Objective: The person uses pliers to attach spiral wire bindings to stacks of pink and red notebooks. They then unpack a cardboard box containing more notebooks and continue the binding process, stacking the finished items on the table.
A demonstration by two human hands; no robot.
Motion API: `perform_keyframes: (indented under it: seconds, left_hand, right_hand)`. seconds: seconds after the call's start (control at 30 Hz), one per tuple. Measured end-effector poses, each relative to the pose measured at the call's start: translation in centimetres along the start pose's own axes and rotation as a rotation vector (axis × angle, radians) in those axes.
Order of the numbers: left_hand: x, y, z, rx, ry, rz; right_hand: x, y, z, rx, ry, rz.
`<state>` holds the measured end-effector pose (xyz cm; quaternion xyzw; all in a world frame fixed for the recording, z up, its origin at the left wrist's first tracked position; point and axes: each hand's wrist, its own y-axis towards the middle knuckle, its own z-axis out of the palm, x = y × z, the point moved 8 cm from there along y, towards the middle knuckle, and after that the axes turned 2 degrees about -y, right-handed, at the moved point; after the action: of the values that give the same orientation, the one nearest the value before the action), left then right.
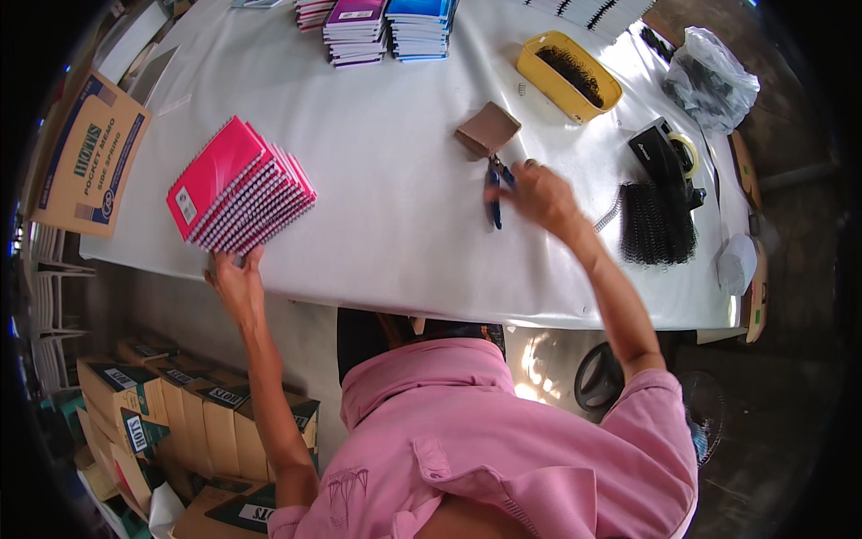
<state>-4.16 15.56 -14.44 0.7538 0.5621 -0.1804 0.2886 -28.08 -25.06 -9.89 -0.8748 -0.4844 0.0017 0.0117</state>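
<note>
A fanned stack of pink spiral notebooks [220,171] lies at the left of the table, its coil-bound edges facing me. My left hand [238,286] grips the near corner of this stack, with thumb and fingers at its edge and some fingertips hidden. Right of the middle, pliers with blue handles [495,212] rest with their jaws against a small brown block [489,130]. Over the spread handles is my right hand [546,198], its fingers bent and smeared by motion. Whether they close on a handle cannot be made out.
A yellow tub [530,67] of black coils stands at the far right. Nearby are a clear plastic bag [714,81], a black tape dispenser [654,148] and black spiral coils [658,225]. Purple [355,40] and blue notebooks [419,31] are piled at the back. A carton [94,153] stands left.
</note>
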Motion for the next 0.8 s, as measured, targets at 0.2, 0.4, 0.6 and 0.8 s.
perform_keyframes:
  seconds: [0.2,0.4,0.6,0.8]
  left_hand:
    - [0.8,3.1,0.3,-0.023,-0.048,0.044]
    - [2.1,3.3,-1.5,-0.035,0.016,0.055]
    - [-7.5,1.9,-10.1,-0.509,-0.051,0.517]
    - [-13.2,5.3,-8.0,-0.284,0.331,0.696]
  right_hand:
    - [7.6,-3.5,-2.1,-0.28,-0.061,-0.141]
    - [11.3,-6.4,-0.6,-0.27,-0.042,-0.388]
    - [10.2,-2.9,-0.9,-0.235,-0.068,-0.531]
    - [23.5,1.2,-15.8,-0.681,-0.378,-1.066]
